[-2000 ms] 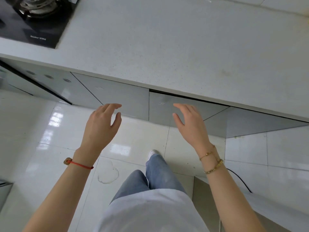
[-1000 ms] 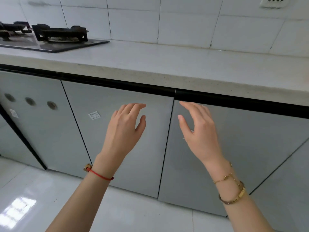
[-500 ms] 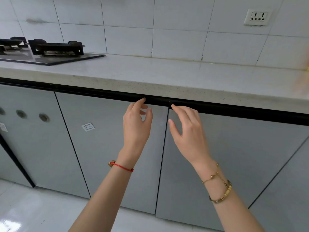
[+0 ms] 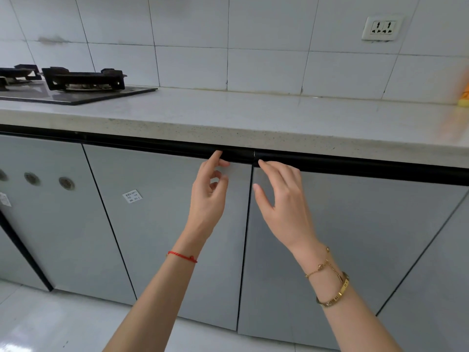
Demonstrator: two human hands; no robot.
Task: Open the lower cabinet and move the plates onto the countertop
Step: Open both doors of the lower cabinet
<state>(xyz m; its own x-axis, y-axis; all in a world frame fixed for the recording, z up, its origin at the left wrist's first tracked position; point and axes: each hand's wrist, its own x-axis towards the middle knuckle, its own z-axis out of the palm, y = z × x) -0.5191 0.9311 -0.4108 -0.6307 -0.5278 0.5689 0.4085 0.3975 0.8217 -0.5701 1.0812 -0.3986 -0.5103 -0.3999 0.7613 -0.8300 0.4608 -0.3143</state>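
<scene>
Two grey lower cabinet doors meet at a seam under the pale speckled countertop [image 4: 253, 115], and both are closed. My left hand [image 4: 209, 196] is in front of the left door [image 4: 157, 224], its index fingertip touching the black strip [image 4: 152, 144] along the door's top edge. In front of the right door [image 4: 355, 237], my right hand [image 4: 284, 199] has its fingertips at that door's top corner beside the seam. Both hands hold nothing, fingers apart. No plates are visible; the cabinet's inside is hidden.
A black gas stove [image 4: 73, 83] sits on the countertop at the far left. A blurred yellow-orange object [image 4: 463, 97] stands at the right edge. A wall socket [image 4: 382, 27] is on the white tiles. A further door with round vents [image 4: 48, 199] is at left.
The view dropped from above the counter to facing the cabinet doors. Both hands rose from mid-door up to the doors' top edge near the seam.
</scene>
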